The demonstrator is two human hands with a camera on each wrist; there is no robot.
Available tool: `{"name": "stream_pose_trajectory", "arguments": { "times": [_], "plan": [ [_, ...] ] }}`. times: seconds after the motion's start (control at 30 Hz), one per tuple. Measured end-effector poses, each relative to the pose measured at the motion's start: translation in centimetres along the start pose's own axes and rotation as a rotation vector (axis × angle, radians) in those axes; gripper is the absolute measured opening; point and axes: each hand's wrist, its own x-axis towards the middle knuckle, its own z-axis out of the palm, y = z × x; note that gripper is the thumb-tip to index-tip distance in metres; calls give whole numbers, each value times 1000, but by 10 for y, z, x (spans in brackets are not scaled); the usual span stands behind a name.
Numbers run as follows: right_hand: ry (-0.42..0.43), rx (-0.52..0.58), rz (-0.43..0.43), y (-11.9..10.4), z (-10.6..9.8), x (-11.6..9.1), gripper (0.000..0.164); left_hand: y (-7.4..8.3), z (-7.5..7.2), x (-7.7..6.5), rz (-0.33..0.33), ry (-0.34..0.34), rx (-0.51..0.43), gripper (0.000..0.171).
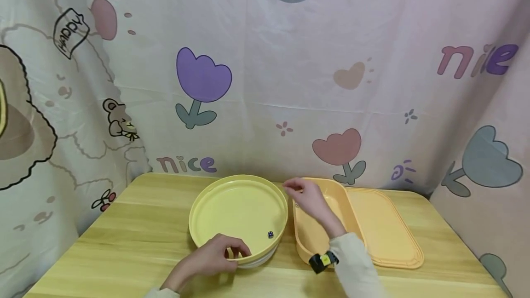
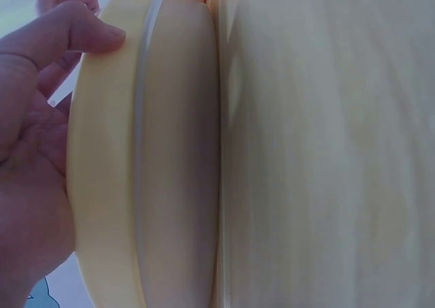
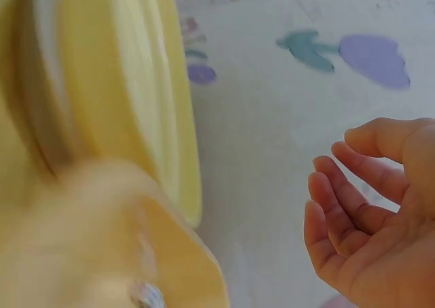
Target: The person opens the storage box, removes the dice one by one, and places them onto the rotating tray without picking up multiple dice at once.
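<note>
A round yellow tray [image 1: 238,210] with a raised rim sits on top of a whitish round base [image 2: 180,151]. One dark blue die [image 1: 270,234] with white dots lies inside it, near the right front. My left hand [image 1: 219,254] grips the tray's near rim, thumb on the outer wall and fingers over the inside. Above the far left part of an orange rectangular box [image 1: 358,224] hovers my right hand [image 1: 308,199]. Its fingers [image 3: 340,213] are loosely bent, and nothing shows between them. A small shiny whitish piece [image 3: 146,294] lies inside the box, blurred in the right wrist view.
An orange lid [image 1: 385,229] lies flat to the right of the box, partly behind it. All stand on a wood-grain table [image 1: 136,233]. A printed curtain [image 1: 256,72] hangs behind the table and along both sides. A black strap device [image 1: 323,261] is on the right wrist.
</note>
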Motion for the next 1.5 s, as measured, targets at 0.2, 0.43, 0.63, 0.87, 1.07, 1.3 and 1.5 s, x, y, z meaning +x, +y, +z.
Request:
{"name": "stream_pose_trajectory", "arguments": {
  "times": [0.2,0.43,0.63,0.87,1.07,1.3,1.5],
  "plan": [
    [37,-8,104,24,-27,22,18,1,-1,-1,-7,0,-5,32],
    [24,-37,163,54,-38,30,19,2,-1,-1,-23,-4,-13,33],
    [42,9,233,73,-35,32,17,0,1,-1,-10,-4,-9,33],
    [84,28,320,96,-28,29,21,0,1,-1,-16,-6,-17,33],
    [93,65,348,116,-23,23,24,0,1,-1,-15,-4,-20,33],
    [82,141,374,127,-18,17,31,1,3,-1,-28,-10,-24,34],
    [81,160,387,131,-15,18,34,3,1,-1,-37,2,-12,34]
  ]
}}
